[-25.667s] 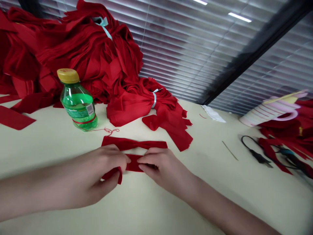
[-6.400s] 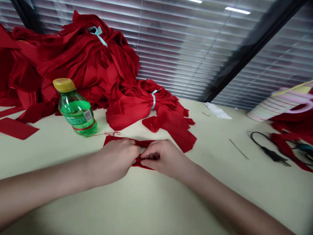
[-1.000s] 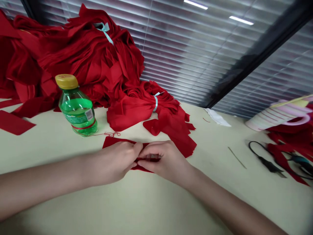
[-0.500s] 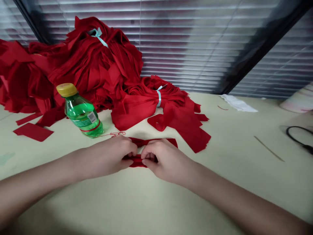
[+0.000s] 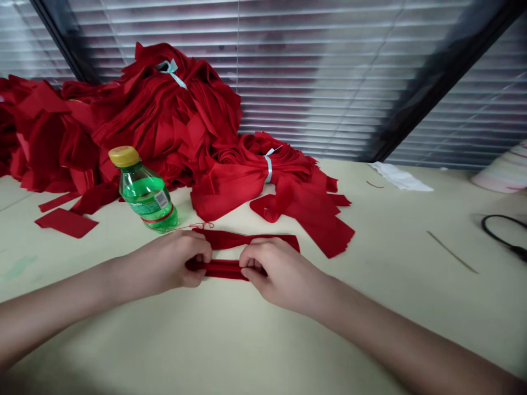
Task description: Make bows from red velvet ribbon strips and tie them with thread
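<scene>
A folded red fabric strip (image 5: 224,269) stretches between my two hands just above the table. My left hand (image 5: 181,259) pinches its left end, fingers curled. My right hand (image 5: 274,269) grips it farther right, thumb against the bent fingers. Behind them lies a second red fabric piece (image 5: 226,238), partly covered by both hands; whether it joins the held strip I cannot tell. A thin red thread (image 5: 202,225) runs from near that piece toward a green plastic bottle (image 5: 148,195) with a yellow cap, which has red thread wound around its lower part.
Large heaps of red fabric pieces (image 5: 164,109) fill the back left. A smaller bundle (image 5: 284,156), tied with light blue ribbon, lies at back centre. White paper (image 5: 401,176), a thin brown strip (image 5: 453,252) and a black cable (image 5: 500,236) are on the right. Window blinds (image 5: 308,71) stand behind.
My left hand has slid left, away from my right hand, so more of the folded strip shows between them. My right hand stays nearly in place. The view has shifted slightly.
</scene>
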A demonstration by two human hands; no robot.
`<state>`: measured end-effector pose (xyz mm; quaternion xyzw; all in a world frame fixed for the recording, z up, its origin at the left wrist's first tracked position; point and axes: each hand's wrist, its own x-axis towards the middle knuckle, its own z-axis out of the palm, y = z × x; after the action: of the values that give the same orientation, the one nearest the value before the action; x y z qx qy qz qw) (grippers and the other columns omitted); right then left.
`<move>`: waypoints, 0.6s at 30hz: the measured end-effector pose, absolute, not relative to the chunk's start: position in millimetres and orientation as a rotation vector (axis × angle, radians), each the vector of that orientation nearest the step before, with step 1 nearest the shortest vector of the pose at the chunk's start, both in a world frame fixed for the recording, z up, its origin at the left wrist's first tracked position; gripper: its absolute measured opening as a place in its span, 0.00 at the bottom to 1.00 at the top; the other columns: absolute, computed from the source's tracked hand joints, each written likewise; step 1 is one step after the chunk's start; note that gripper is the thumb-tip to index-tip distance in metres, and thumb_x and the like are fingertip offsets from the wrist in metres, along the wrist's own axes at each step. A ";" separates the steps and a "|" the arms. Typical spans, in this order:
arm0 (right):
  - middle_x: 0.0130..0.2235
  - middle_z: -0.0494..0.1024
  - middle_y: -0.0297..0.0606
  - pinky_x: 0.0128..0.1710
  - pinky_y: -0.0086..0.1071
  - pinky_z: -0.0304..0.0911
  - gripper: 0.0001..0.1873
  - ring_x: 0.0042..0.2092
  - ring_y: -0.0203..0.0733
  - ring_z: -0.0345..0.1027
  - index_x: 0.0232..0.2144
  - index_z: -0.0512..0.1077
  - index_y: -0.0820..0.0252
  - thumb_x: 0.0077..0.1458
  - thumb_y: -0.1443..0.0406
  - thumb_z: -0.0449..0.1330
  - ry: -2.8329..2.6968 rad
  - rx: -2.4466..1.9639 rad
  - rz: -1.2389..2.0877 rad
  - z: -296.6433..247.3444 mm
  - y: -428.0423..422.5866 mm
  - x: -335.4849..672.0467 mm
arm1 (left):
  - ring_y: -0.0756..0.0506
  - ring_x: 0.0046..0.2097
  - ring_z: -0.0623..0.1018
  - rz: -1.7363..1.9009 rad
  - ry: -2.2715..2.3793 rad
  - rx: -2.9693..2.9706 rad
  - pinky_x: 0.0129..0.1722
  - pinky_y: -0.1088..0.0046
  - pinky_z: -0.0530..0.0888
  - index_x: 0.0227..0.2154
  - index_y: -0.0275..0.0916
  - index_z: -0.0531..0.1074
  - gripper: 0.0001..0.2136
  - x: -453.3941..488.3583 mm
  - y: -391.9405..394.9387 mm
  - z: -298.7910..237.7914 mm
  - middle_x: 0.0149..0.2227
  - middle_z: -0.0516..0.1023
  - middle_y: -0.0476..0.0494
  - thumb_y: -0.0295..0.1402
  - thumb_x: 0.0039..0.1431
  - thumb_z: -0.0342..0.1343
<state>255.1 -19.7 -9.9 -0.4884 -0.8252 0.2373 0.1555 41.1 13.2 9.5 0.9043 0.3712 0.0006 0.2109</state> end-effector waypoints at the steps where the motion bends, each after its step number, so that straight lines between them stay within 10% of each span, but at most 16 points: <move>1: 0.25 0.71 0.31 0.25 0.25 0.53 0.09 0.26 0.30 0.61 0.21 0.69 0.62 0.47 0.77 0.57 -2.357 -1.395 0.697 -9.8 -20.2 255.3 | 0.51 0.28 0.68 0.009 1.055 2.501 0.27 0.78 0.62 0.22 0.38 0.66 0.05 37.4 12.3 7.9 0.25 0.71 0.52 0.22 0.45 0.51; 18: 0.25 0.71 0.30 0.25 0.25 0.54 0.09 0.25 0.29 0.60 0.22 0.69 0.62 0.46 0.78 0.57 -2.346 -1.366 0.756 -10.5 -21.8 257.2 | 0.46 0.31 0.71 0.243 1.398 2.124 0.30 0.69 0.66 0.43 0.43 0.65 0.12 15.3 -2.2 -1.0 0.30 0.70 0.50 0.41 0.58 0.51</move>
<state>257.2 -21.8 -10.5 -0.4785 -0.8215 0.2647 0.1612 15.3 -2.2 -1.0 0.7959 0.5238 0.0910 0.2896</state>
